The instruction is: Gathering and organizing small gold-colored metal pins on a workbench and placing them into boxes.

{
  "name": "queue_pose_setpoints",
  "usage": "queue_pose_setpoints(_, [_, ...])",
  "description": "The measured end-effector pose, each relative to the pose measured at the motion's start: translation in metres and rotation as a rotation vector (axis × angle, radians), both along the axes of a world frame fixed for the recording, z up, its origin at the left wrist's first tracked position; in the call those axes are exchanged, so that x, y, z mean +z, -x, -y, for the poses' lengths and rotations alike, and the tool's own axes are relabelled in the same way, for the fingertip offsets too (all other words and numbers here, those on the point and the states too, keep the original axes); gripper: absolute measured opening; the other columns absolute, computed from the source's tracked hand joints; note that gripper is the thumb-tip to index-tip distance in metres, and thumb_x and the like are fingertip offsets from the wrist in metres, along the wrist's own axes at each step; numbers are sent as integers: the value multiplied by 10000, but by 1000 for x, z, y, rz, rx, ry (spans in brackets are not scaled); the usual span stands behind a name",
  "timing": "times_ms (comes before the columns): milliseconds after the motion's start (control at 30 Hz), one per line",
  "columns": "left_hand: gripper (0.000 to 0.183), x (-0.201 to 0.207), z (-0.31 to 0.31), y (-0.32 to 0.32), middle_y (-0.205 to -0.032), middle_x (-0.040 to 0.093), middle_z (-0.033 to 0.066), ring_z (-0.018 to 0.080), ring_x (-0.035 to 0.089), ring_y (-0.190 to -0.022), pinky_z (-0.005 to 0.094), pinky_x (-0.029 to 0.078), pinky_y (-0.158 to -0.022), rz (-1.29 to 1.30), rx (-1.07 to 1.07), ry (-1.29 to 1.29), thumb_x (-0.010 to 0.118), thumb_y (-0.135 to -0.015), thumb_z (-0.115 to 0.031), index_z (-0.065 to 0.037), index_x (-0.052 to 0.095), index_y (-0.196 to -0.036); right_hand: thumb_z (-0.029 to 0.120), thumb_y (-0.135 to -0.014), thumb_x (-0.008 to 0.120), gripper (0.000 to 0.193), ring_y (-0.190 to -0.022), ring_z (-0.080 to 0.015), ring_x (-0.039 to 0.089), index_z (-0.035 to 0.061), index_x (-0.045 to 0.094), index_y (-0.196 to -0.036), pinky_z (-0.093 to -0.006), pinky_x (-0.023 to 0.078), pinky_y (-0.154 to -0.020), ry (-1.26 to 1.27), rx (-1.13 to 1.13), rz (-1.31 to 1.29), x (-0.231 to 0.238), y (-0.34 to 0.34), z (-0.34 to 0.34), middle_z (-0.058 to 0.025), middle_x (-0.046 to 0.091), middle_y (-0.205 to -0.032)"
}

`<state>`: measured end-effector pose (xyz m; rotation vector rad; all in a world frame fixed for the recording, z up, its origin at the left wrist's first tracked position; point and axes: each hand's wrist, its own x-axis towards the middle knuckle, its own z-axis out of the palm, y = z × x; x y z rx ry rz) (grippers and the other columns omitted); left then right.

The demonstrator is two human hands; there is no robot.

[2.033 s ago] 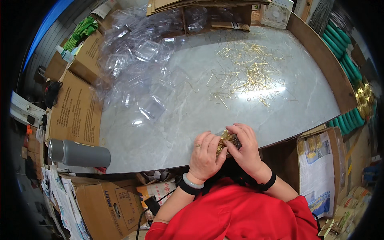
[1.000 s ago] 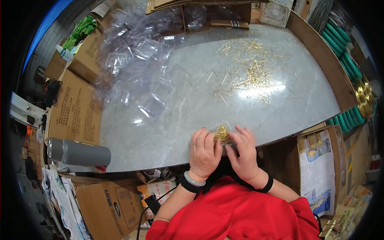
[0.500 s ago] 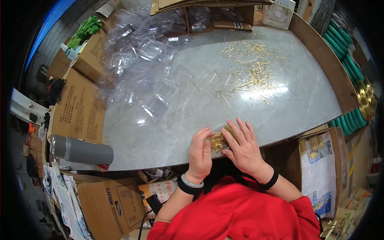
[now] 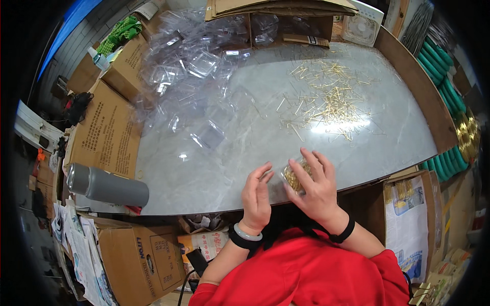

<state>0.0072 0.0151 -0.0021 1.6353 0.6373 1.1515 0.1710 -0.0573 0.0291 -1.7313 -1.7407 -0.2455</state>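
Note:
Close to the table's front edge, my right hand (image 4: 317,191) curves round a small clear plastic box (image 4: 296,176) filled with gold wire pieces. Its thumb and fingers lie along the box, hiding part of it. My left hand (image 4: 256,196) is just to the left of the box, apart from it, with fingers stretched and nothing held. Farther back on the grey table lies a loose scatter of gold wire hooks (image 4: 334,104), thin and bent at the ends. A heap of empty clear plastic boxes (image 4: 204,64) spreads over the left and back of the table.
A grey bottle (image 4: 115,187) lies on its side at the left table corner, beside a tall cardboard box (image 4: 104,135). A wooden board (image 4: 421,97) edges the right side. At the back stand a white fan (image 4: 361,26) and stacked cardboard (image 4: 280,7).
My left hand has come away from the gold wire pieces. The box of them has shifted slightly right under my right hand. The whole view has moved a little.

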Motion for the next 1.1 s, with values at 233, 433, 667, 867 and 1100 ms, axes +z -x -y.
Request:
queue_pose_setpoints(233, [442,14,16,-8,-1458,514,262,451,428,-1411,490,404,-1133,-616,117,-501,588,-1010,-155,86,549,-1378,311,-776,809,727,-1322,-465,434,63,554,-1410,-538,412,-1080,202,11,-54,1,-11,1,-193,457,-1519])
queue_pose_setpoints(433, [484,17,11,-13,-1485,492,261,468,420,-1404,503,385,-1142,-670,77,-486,559,-1030,-241,63,546,-1407,250,-799,780,659,-1320,-419,451,47,558,-1385,-514,401,-1094,195,105,-260,2,-26,0,-179,465,-1508])
queue_pose_setpoints(667, [544,18,17,-19,-1538,425,265,483,374,-1428,550,348,-1159,-762,75,-574,555,-1036,-290,65,500,-1443,227,-906,704,550,-1355,-411,431,42,549,-1400,-500,378,-1118,161,38,-182,-11,-23,1,-168,477,-1506])
queue_pose_setpoints(867, [664,15,15,-31,-1585,346,271,461,319,-1476,549,282,-1207,-625,33,-548,549,-1036,-335,81,361,-1518,288,-1030,535,569,-1498,-424,305,32,425,-1526,-554,210,-1222,111,113,-549,-7,-36,4,-185,408,-1585])
queue_pose_setpoints(1100, [657,9,14,-37,-1578,377,240,402,344,-1483,552,271,-1219,-827,22,-685,595,-999,-326,54,409,-1501,205,-1026,539,487,-1455,-371,410,25,479,-1474,-550,258,-1206,223,126,-202,-7,-42,10,-165,501,-1519])
